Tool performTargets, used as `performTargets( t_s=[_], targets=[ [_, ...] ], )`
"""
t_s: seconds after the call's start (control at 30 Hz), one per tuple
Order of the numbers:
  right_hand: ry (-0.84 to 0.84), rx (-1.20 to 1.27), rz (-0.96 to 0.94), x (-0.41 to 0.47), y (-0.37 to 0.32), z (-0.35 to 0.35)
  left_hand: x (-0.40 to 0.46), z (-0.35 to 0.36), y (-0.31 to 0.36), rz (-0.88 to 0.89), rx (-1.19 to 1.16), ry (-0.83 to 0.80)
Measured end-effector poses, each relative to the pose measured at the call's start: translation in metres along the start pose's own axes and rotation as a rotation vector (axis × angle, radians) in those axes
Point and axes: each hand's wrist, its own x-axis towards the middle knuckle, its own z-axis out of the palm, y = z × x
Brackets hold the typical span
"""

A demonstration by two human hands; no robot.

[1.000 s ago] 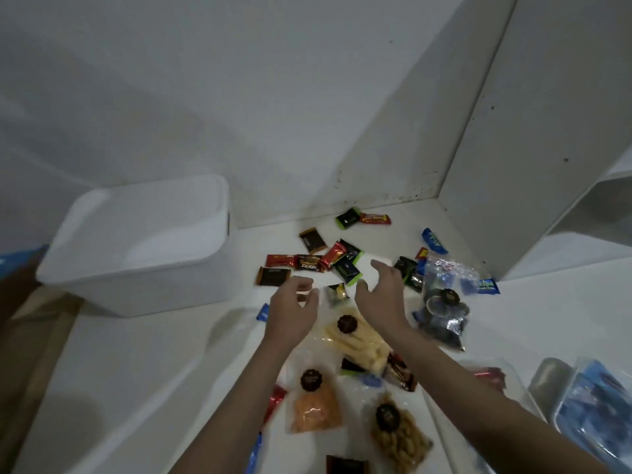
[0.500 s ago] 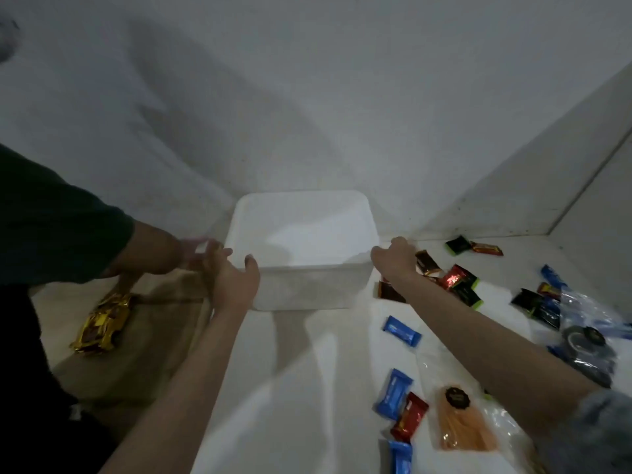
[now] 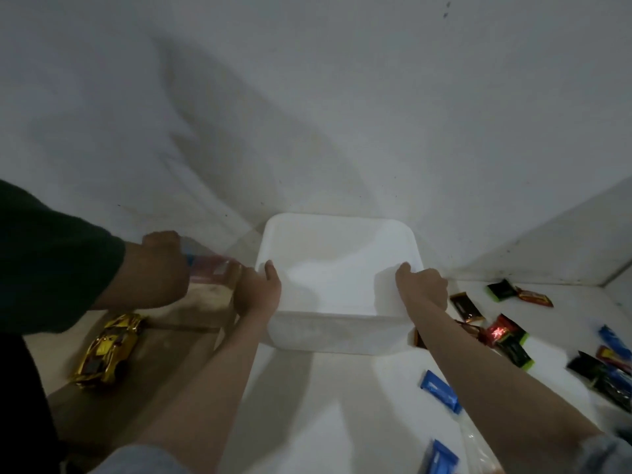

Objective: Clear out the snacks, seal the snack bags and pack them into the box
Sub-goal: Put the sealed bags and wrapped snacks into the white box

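A white plastic box (image 3: 338, 333) stands on the white surface against the back wall. My left hand (image 3: 258, 290) grips its left rim and my right hand (image 3: 422, 285) grips its right rim, thumbs over the edge. Inside, the box looks empty. Small wrapped snacks lie to the right: a green-edged black one (image 3: 501, 289), a red one (image 3: 502, 331), a blue one (image 3: 439, 391) and another blue one (image 3: 441, 458) near the bottom edge.
Another person's hand (image 3: 160, 265), in a dark sleeve, reaches in from the left holding a clear bag (image 3: 208, 265). A gold toy car (image 3: 104, 350) lies on the brown surface at the left. Walls close the back and right.
My view swung left from the snack pile to the box. Both my hands left the snacks and closed on the box's rims; the box now sits nearer the centre.
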Motion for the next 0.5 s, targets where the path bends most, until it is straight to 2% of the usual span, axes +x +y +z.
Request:
performTargets(
  t_s=[0.23, 0.4, 0.5],
  targets=[
    [0.086, 0.048, -0.073, 0.0, 0.003, 0.002, 0.0, 0.003, -0.004, 0.132, -0.169, 0.165],
    [0.173, 0.225, -0.15, -0.012, 0.006, -0.003, -0.003, 0.003, -0.007, 0.192, -0.222, 0.178],
    [0.151, 0.325, -0.145, -0.017, 0.003, -0.009, -0.006, -0.001, -0.006, 0.212, -0.269, 0.156]
  ],
)
